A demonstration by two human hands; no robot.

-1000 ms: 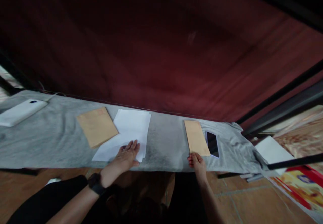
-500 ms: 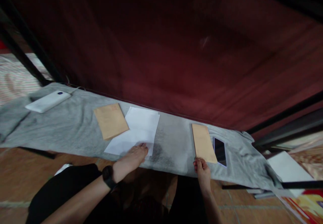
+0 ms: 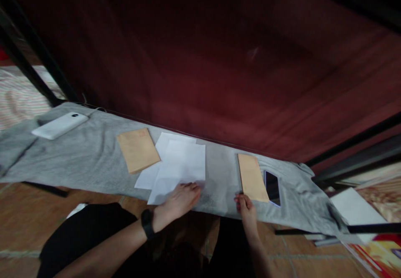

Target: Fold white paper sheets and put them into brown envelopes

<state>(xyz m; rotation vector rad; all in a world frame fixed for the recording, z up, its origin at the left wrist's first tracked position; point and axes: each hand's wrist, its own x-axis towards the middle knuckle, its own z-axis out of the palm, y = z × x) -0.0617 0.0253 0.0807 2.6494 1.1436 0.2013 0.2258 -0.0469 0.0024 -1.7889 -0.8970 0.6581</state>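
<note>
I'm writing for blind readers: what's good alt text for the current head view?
A person's left hand lies over the near edge of overlapping white sheets on gray cloth; the right hand is by narrow tan paper lying beside a dark phone.

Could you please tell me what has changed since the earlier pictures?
The left hand has drawn the top white sheet rightward and toward the person, partly off the paper beneath. The right hand has shifted slightly left; whether it touches the right brown envelope is unclear. The left brown envelope, white device and dark phone stayed put.
</note>
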